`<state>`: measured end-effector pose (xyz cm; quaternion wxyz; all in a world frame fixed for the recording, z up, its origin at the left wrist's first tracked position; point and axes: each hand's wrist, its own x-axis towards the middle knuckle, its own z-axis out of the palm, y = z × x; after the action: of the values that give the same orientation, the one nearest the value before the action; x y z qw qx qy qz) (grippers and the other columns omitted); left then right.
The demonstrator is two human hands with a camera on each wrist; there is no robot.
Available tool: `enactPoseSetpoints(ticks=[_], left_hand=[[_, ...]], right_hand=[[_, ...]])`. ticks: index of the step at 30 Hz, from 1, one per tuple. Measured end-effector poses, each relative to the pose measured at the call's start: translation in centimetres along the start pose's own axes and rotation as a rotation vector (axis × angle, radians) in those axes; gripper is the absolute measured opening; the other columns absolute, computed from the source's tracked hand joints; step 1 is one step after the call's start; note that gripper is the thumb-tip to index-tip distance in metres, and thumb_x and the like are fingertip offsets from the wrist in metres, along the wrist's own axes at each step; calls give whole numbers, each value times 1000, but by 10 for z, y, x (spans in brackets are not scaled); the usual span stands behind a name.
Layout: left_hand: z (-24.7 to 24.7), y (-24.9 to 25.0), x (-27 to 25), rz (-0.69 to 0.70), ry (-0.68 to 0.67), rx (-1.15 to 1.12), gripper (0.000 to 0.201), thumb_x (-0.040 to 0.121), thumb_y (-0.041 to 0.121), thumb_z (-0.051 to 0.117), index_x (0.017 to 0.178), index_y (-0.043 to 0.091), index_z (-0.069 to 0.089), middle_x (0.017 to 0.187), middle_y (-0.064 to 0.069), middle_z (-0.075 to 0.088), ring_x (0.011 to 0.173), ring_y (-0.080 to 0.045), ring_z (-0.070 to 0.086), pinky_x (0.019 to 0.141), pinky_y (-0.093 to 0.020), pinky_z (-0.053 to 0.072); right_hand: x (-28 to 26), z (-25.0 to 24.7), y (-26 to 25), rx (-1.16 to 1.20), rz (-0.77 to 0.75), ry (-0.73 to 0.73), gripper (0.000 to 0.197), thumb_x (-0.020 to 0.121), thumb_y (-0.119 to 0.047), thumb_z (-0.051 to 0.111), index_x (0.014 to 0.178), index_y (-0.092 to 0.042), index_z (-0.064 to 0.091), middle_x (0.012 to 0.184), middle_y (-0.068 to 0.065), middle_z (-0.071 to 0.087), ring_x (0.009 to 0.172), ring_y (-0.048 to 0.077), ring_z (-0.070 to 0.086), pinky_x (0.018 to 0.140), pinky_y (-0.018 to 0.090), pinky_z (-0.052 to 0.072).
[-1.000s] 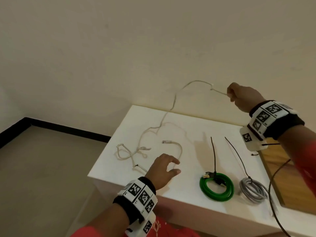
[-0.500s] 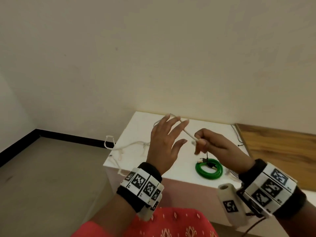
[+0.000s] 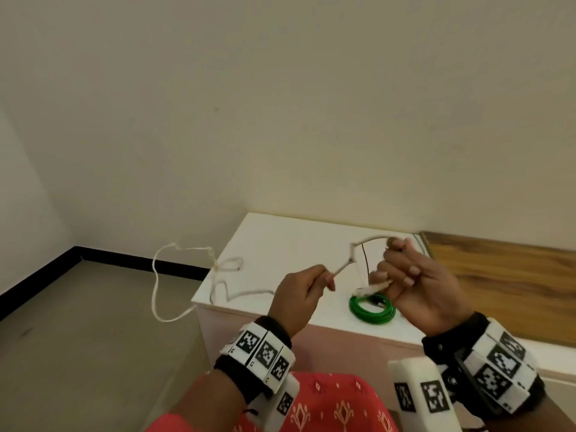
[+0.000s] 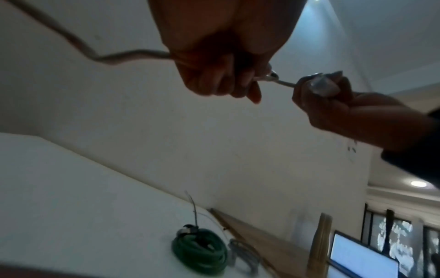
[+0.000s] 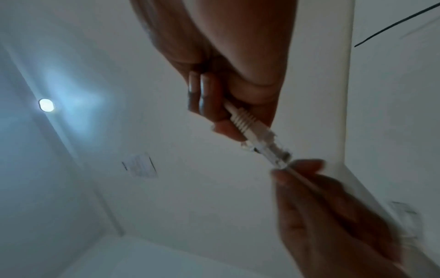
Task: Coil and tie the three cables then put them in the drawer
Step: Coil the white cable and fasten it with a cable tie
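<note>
My right hand (image 3: 402,275) grips the plug end (image 5: 259,135) of the white cable, held up above the white cabinet top (image 3: 274,238). My left hand (image 3: 311,283) pinches the same white cable (image 3: 343,268) a short way along, and a small loop arches between the two hands. The rest of the white cable (image 3: 174,275) trails left over the cabinet edge and hangs toward the floor. A coiled green cable (image 3: 372,310) with a black tie lies on the cabinet below my hands. A coiled grey cable (image 4: 243,252) shows beside the green cable (image 4: 200,250) in the left wrist view.
A black zip tie (image 3: 366,260) lies on the cabinet behind my hands. A wooden surface (image 3: 498,275) adjoins the cabinet on the right. The wall stands close behind, and the floor (image 3: 78,338) lies to the left.
My left hand went from spread fingers to pinching the white cable. My right hand now grips the plug end, and more cable has slid off the cabinet's left edge.
</note>
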<state>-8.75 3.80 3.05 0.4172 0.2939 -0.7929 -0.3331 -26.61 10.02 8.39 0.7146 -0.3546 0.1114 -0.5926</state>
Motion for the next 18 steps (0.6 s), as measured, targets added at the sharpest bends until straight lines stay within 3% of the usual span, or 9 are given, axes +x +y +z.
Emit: enactPoseSetpoints(ticks=[2,4,6,8,10,14,18], left_hand=[[3,-7,-9,22,-22,120,42,82,56,26,75,28,57,50,0,43,49,-16,41,52,-27,31],[10,-5,-15,40,-107,268,55,79,59,18,89,25,60,54,-7,53,52,-18,47,52,-27,30],[18,-1,-20,51,-211,429,70,76,59,7,104,18,57,70,-12,62,66,-26,56,58,-32,36],[24,0,-24,101,-263,513,70,77,55,5,113,18,52,83,-13,66,77,-32,59,66,-37,43],[28,2,-26,188,-265,504,63,81,47,11,117,16,52,86,-14,68,77,-35,61,64,-39,46],[25,11,-23,254,-235,582,49,86,39,22,99,13,60,71,-9,69,60,-31,62,50,-33,44],[15,14,-21,250,-168,799,35,80,46,38,57,24,53,42,6,54,33,-6,48,33,-17,27]], right_hand=[[-3,-2,-10,-73,-154,160,49,102,-27,13,104,-2,56,67,7,49,61,17,40,87,32,43],[-2,-4,-9,1,-161,198,45,101,-22,21,90,-8,62,60,1,51,54,14,47,77,28,50],[-4,2,-1,-56,-259,366,36,98,-19,28,80,-16,59,52,-7,44,45,8,44,62,22,53],[-1,8,11,-216,-337,425,20,94,-18,33,85,-18,51,50,-9,44,45,7,43,59,19,52],[0,8,22,-367,-364,445,11,87,-19,38,93,-17,47,50,-8,47,47,7,45,59,18,51],[-5,-4,40,-892,-382,402,13,93,-16,40,103,-19,47,54,-4,54,54,7,49,64,18,48],[-8,-14,55,-1561,-285,315,16,87,-23,36,100,-28,44,59,-9,49,55,4,50,56,12,39]])
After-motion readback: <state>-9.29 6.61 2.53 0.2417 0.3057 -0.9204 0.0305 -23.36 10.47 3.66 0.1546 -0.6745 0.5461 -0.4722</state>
